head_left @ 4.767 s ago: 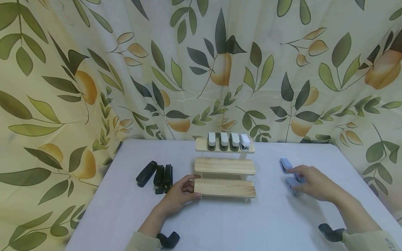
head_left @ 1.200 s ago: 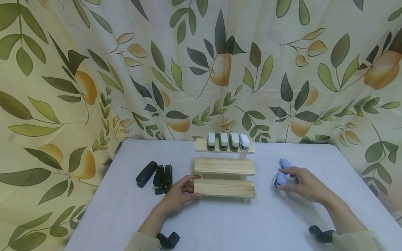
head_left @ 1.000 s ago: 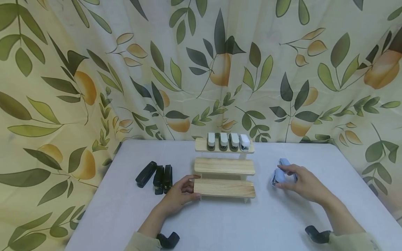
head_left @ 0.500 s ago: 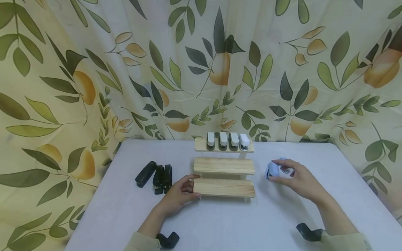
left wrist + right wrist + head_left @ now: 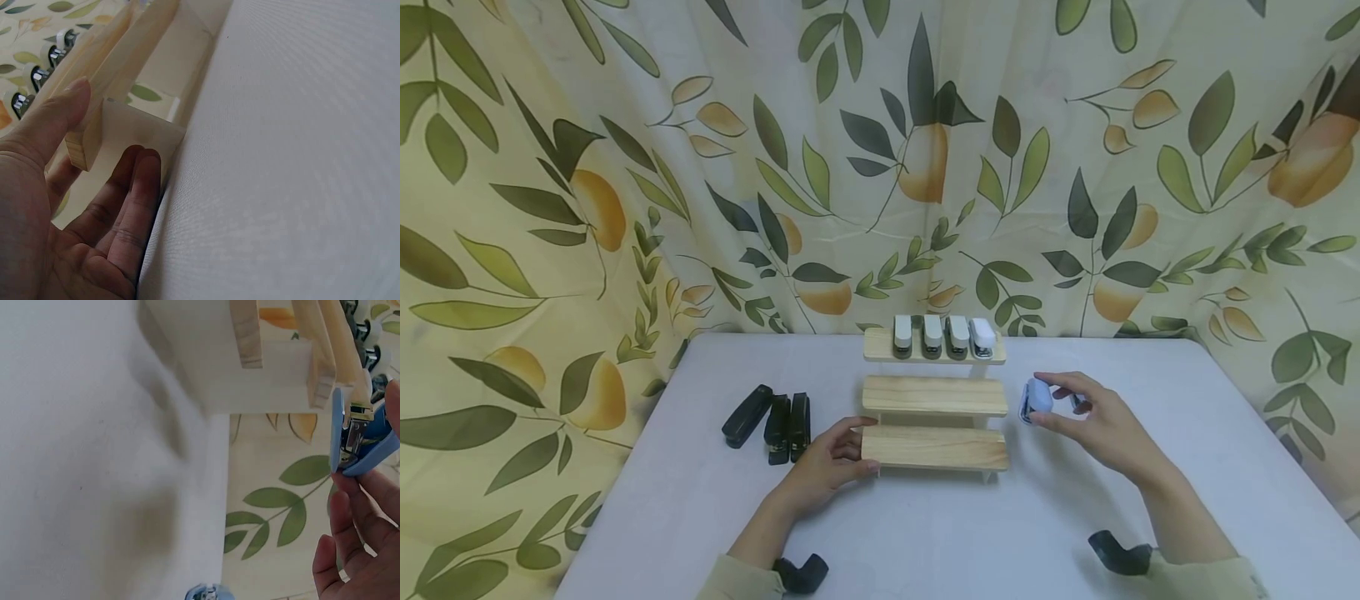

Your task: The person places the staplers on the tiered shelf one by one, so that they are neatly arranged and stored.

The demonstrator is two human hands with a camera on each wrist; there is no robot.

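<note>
My right hand [image 5: 1090, 417] pinches a light blue stapler [image 5: 1036, 398] between thumb and fingers, right of the wooden tiered rack [image 5: 934, 396]. In the right wrist view, the blue stapler [image 5: 353, 437] is raised above the table and seen from its side. Another blue stapler [image 5: 1078, 402] lies partly hidden behind this hand. My left hand [image 5: 827, 467] grips the left end of the rack's lowest tier. In the left wrist view, the thumb lies on the board [image 5: 87, 134] and the fingers touch the white side support [image 5: 140, 128]. Several white staplers [image 5: 932, 336] stand on the top tier.
Three black staplers [image 5: 778, 425] lie left of the rack, near my left hand. The lower two tiers show bare wood. A white cloth covers the table [image 5: 940, 533], and a leaf-patterned curtain [image 5: 880, 167] hangs behind its far edge.
My right hand has taken up a blue stapler from the table's right side and carried it left toward the rack. The left hand has kept its place.
</note>
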